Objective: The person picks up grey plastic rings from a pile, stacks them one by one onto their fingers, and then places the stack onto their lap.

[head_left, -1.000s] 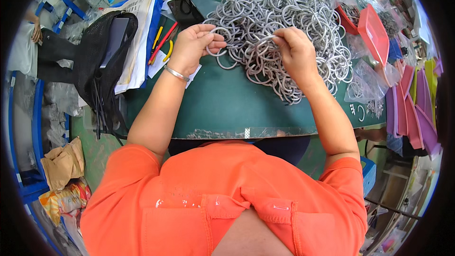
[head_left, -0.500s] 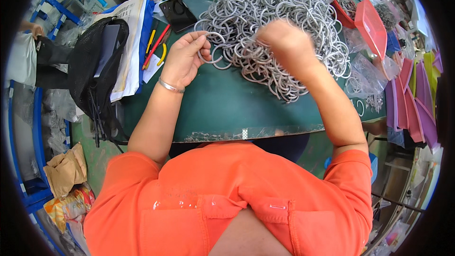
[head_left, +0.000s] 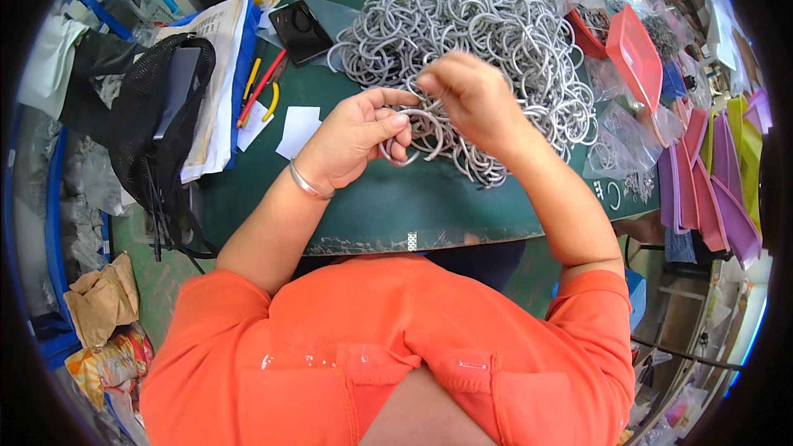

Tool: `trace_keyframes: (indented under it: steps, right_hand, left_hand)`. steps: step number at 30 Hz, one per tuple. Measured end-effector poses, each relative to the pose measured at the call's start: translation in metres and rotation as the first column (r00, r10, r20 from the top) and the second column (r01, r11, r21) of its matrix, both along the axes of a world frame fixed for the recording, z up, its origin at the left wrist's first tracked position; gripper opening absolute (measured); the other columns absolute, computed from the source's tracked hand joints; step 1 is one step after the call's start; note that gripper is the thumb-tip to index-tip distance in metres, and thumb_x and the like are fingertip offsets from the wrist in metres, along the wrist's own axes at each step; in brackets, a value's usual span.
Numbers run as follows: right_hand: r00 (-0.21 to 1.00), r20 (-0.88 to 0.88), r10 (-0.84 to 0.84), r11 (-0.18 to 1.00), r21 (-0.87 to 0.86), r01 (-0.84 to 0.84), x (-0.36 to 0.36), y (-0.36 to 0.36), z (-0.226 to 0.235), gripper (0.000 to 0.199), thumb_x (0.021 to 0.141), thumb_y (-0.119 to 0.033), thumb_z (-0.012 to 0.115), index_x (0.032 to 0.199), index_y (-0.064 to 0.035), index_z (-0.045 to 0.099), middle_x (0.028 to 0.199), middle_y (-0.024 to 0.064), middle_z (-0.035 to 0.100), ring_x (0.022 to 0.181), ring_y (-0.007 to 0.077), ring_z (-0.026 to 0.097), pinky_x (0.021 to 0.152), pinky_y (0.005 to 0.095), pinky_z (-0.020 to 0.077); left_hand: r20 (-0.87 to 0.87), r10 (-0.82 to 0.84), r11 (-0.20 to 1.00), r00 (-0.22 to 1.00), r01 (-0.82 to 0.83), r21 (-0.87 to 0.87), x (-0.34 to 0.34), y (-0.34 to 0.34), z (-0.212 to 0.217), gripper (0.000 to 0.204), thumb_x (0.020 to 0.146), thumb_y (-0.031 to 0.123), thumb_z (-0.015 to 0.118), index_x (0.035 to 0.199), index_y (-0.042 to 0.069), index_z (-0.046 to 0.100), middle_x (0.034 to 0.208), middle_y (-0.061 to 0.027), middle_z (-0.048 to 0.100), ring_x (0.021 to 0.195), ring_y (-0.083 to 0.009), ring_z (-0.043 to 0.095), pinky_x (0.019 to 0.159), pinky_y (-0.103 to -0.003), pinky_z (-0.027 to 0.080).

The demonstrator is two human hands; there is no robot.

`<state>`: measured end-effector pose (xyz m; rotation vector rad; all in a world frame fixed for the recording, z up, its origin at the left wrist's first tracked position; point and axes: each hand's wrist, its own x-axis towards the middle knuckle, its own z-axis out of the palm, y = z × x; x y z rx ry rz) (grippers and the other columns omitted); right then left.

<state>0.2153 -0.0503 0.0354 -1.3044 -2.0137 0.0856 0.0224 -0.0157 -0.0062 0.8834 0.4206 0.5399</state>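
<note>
A large heap of grey, C-shaped open metal rings (head_left: 529,58) covers the middle of the green table. At the heap's near left edge my left hand (head_left: 355,136), with a silver bangle at its wrist, grips one grey ring (head_left: 399,162) between thumb and fingers. Its index finger reaches toward my right hand (head_left: 471,99). That hand is over the heap with its fingers drawn together in a pinch. Whatever lies between those fingertips is too small or hidden to make out.
A black phone (head_left: 299,31), red-handled tool (head_left: 263,87) and white paper slip (head_left: 298,130) lie left of the heap. Further left is a black mesh bag (head_left: 157,107). Red trays (head_left: 634,58) and plastic bags (head_left: 628,140) crowd the right. The table's front edge (head_left: 446,239) runs before me.
My left hand has moved right and nearer to me with its ring, uncovering the paper slip. My right hand, blurred before, has come left and closer to the left hand.
</note>
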Motion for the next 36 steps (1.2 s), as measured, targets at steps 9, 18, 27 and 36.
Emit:
trace_keyframes:
  steps: [9,18,27,36]
  right_hand:
    - [0.661,0.747,-0.069,0.993,0.115,-0.026,0.029,0.054,0.008,0.012,0.07,-0.012,0.058,0.082,-0.0095,0.059,0.087,0.0045,0.056,0.09,0.0235,0.054,0.073,0.0345,0.0439]
    - [0.449,0.892,0.057,0.978,0.041,-0.206,0.037,0.035,0.038,0.01,0.074,-0.018,0.055,0.078,-0.0133,0.063,0.083,0.0017,0.054,0.085,0.0194,0.052,0.071,0.032,0.0405]
    - [0.295,0.939,0.177,0.97,-0.116,-0.212,0.045,0.051,0.04,0.011,0.075,-0.017,0.056,0.072,-0.0149,0.066,0.086,0.0004,0.056,0.085,0.0196,0.056,0.067,0.0326,0.0459]
    - [0.666,0.745,0.035,0.999,-0.001,-0.051,0.086,0.061,0.052,0.004,0.068,-0.008,0.058,0.072,-0.0075,0.06,0.074,0.0072,0.056,0.079,0.0266,0.055,0.073,0.0359,0.0457]
  left_hand:
    - [0.079,0.082,0.989,0.994,-0.071,-0.129,-0.008,0.0,-0.011,0.032,0.09,0.014,0.056,0.121,0.006,0.051,0.081,-0.0053,0.06,0.068,-0.0116,0.059,0.068,-0.029,0.053]
    - [0.069,-0.009,0.994,0.998,0.016,-0.105,-0.008,-0.004,-0.015,0.036,0.091,0.013,0.056,0.126,0.009,0.048,0.086,-0.0026,0.062,0.072,-0.0109,0.061,0.066,-0.024,0.049]
    - [0.067,0.052,0.993,0.996,-0.045,-0.107,-0.013,-0.007,-0.014,0.029,0.091,0.012,0.055,0.119,0.006,0.051,0.085,-0.0033,0.062,0.071,-0.0127,0.061,0.068,-0.026,0.051]
    - [0.031,0.064,0.994,0.997,-0.061,-0.088,-0.018,-0.008,-0.011,0.026,0.091,0.013,0.055,0.116,0.006,0.053,0.085,-0.0027,0.062,0.072,-0.0116,0.06,0.068,-0.025,0.05]
